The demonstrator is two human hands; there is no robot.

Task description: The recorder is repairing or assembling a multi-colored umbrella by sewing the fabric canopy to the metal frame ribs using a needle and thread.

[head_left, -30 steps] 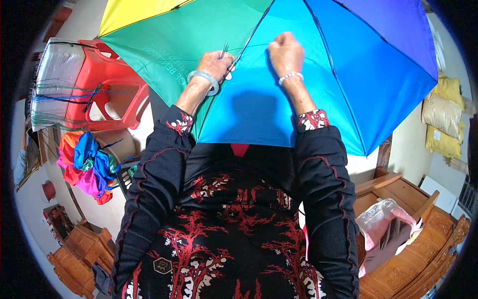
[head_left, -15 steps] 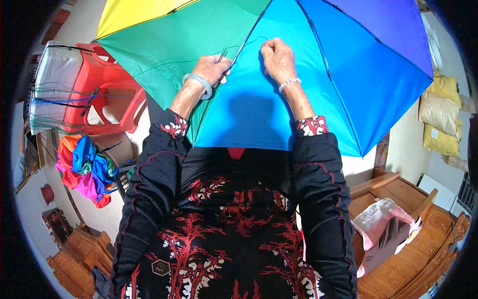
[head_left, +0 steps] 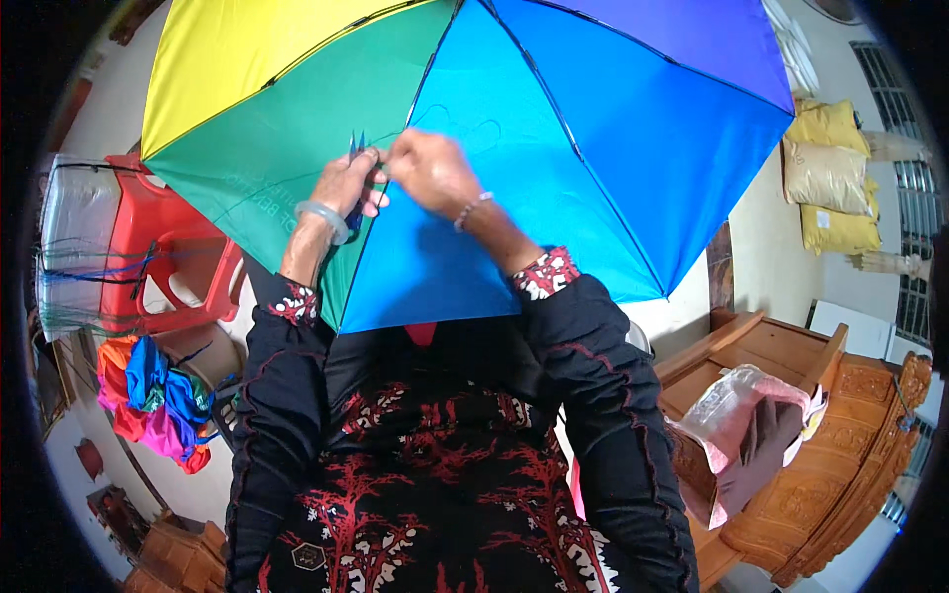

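Observation:
An open umbrella (head_left: 474, 227) with yellow, green, blue and purple panels spreads before me, its dark ribs showing. My left hand (head_left: 343, 185) is closed at the seam between the green and light-blue panels, beside a rib. Two blue pointed blades of thread snips (head_left: 357, 144) stick up from its fingers. My right hand (head_left: 435, 170), slightly blurred, pinches dark thread right beside the left fingertips. The thread (head_left: 479, 127) loops loosely over the light-blue panel behind it. Whether a needle is between the right fingers is too small to tell.
On the left, a red plastic stool (head_left: 168, 262) stands against a clear-wrapped bundle (head_left: 74, 247) hung with loose threads. Below it lies a pile of colourful cloth (head_left: 158, 395). Right of me is a carved wooden bench (head_left: 820, 474) with a pink-and-brown cloth (head_left: 751, 435); yellow sacks (head_left: 830, 178) are farther off.
My right hand has come left and down, from over the light-blue panel to the left fingertips. The umbrella and left hand sit farther left in view, and the thread has gone slack into loops.

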